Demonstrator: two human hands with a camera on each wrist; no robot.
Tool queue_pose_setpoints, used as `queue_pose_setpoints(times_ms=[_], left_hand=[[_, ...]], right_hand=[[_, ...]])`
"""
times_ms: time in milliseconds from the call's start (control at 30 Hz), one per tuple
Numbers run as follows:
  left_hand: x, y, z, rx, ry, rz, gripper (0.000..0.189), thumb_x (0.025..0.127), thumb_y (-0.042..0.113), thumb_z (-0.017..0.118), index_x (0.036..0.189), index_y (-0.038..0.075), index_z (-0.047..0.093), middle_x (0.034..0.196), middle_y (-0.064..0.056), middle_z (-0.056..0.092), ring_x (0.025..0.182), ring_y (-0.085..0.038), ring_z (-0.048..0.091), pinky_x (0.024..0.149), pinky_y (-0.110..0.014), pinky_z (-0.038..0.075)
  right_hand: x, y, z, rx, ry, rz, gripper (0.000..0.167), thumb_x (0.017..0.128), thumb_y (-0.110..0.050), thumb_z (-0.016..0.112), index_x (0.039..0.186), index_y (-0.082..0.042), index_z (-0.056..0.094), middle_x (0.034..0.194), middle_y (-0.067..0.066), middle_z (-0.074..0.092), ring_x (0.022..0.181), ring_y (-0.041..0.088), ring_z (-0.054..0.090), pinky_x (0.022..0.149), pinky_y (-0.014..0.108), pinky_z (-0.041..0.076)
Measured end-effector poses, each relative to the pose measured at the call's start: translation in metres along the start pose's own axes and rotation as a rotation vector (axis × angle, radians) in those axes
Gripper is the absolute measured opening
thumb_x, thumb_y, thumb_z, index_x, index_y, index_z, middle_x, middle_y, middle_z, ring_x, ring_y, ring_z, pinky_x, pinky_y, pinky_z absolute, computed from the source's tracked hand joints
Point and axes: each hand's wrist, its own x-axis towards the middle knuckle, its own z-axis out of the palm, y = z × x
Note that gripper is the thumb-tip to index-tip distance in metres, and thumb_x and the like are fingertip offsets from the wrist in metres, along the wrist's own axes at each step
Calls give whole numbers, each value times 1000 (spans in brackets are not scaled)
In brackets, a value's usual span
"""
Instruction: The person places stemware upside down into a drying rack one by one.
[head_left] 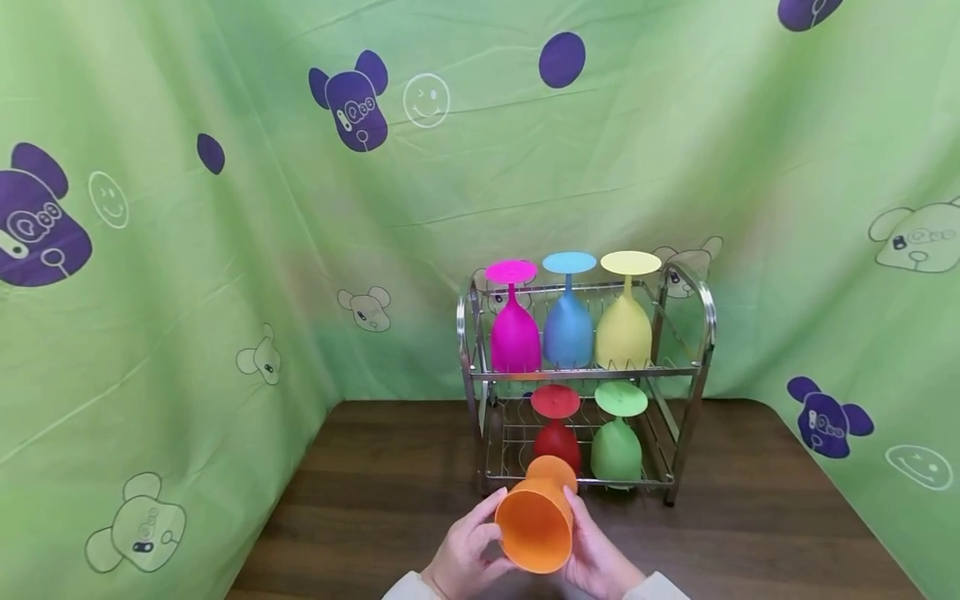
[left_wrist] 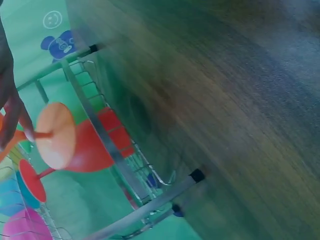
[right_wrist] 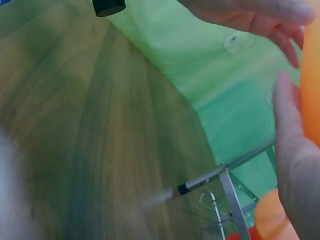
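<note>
Both hands hold an orange plastic goblet point(head_left: 534, 525) low in front of the rack, its open mouth tilted toward me and its round foot pointing at the rack. My left hand point(head_left: 471, 546) grips the bowl from the left, thumb and fingers around its side. From the right, my right hand point(head_left: 596, 554) clasps it; part of that hand is hidden behind the bowl. In the left wrist view the goblet's orange foot point(left_wrist: 56, 136) overlaps a red goblet point(left_wrist: 95, 150). The orange bowl point(right_wrist: 311, 85) fills the right edge of the right wrist view.
A two-tier metal rack point(head_left: 588, 375) stands on the dark wooden table point(head_left: 360, 475). Upside down on top are magenta point(head_left: 515, 337), blue point(head_left: 567, 329) and yellow point(head_left: 624, 333) goblets; below, red point(head_left: 557, 442) and green point(head_left: 617, 450) ones. Green printed cloth point(head_left: 450, 192) hangs behind.
</note>
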Motion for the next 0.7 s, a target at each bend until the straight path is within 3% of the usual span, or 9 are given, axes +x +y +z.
queue_pose_setpoints(times_ms=[100,233,333,467,567,700], left_hand=[[0,2,-1,-28,-31,-96,71,62,36,90,106,-4,51,118,-30,58,108,-36,61,94,-32,47],[2,6,-3,16,-87,-237,105,44,39,96,123,-6,44,126,-24,55,112,-32,59,93,-36,49],[6,8,-4,60,-179,-360,108,44,42,95,129,-2,45,131,-17,54,115,-28,57,89,-39,51],[13,8,-3,83,-295,-473,108,44,45,94,132,2,47,133,-14,53,117,-26,55,86,-42,52],[19,8,-1,100,-334,-504,106,46,45,93,133,3,48,132,-13,54,116,-25,57,86,-41,52],[24,7,3,119,-344,-494,101,49,45,92,131,4,49,130,-12,55,113,-23,58,84,-39,53]], right_hand=[[0,0,2,3,122,-86,39,103,-40,25,106,-21,58,107,0,62,99,16,63,89,39,51],[0,4,4,-111,261,-199,21,104,-30,33,110,-25,53,107,0,60,96,16,63,84,40,53],[1,8,7,-207,393,-271,16,103,-26,38,118,-21,43,105,1,59,92,17,63,80,39,55],[5,9,12,-264,555,-350,38,100,-24,45,129,-9,26,103,3,57,88,17,63,75,41,55],[7,8,13,-286,611,-395,48,100,-22,47,132,-4,17,102,4,56,87,16,64,74,42,55],[6,9,14,-297,639,-429,50,100,-20,48,133,-4,14,101,0,57,84,14,66,73,38,56]])
